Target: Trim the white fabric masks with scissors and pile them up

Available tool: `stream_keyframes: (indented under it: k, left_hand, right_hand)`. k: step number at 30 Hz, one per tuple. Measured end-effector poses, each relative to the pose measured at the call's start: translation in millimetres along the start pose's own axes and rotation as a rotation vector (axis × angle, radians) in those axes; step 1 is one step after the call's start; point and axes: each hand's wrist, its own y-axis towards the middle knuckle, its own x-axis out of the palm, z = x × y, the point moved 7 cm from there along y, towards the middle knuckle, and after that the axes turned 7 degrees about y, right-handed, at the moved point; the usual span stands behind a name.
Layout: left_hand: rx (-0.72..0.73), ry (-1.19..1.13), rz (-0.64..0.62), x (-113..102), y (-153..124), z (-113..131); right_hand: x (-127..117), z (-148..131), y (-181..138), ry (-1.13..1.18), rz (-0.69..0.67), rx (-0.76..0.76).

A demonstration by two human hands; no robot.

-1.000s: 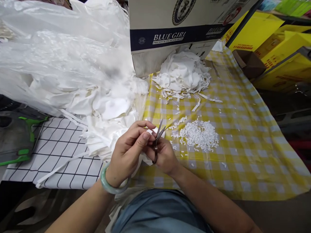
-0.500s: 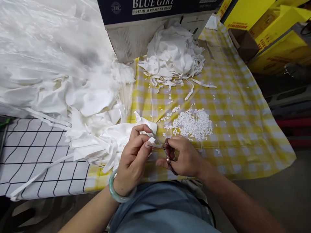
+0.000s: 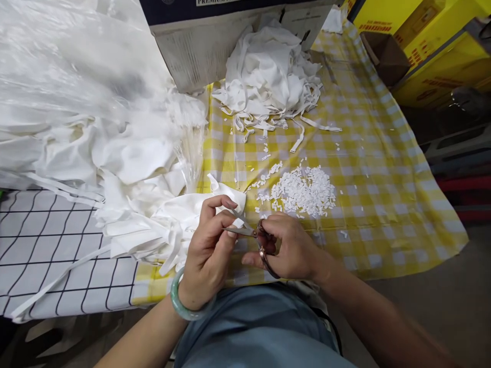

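Note:
Between the thumb and fingers of my left hand (image 3: 212,245) is pinched a small white fabric strap end (image 3: 238,223). My right hand (image 3: 289,248) grips a pair of scissors (image 3: 262,249) by its dark handles. The blades are parted and point left, around the strap end. Most of the strap is hidden behind my left fingers. White cloth pieces (image 3: 174,220) with straps lie just beyond and left of my left hand. A heap of small white cut bits (image 3: 307,190) lies on the table beyond my right hand.
A yellow checked tablecloth (image 3: 376,168) covers the table. At the back, a cardboard box (image 3: 199,53) stands behind a pile of white strapped cloth (image 3: 270,71). Clear plastic (image 3: 95,41) covers more white cloth at left. Yellow boxes (image 3: 437,61) stand at far right.
The view has tipped slightly, so the table's things sit a little higher and more to the left. Both hands keep nearly the same pose, with the scissor blades still parted around the strap end.

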Motion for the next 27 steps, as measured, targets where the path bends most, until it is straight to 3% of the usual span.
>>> stream_keyframes:
  k: [15,23,27]
  left_hand:
    - [0.064,0.048,-0.05,7.0,2.7,2.6]
    - [0.08,0.093,-0.179,26.0,11.7,2.3]
    - [0.084,0.096,-0.218,35.2,16.8,0.4]
  right_hand:
    - [-2.7,3.0,-1.9,0.027,0.032,-0.012]
    - [-8.7,30.9,-22.1,0.018,0.056,0.209]
    - [-13.2,49.5,-35.0,0.155,0.12,0.337]
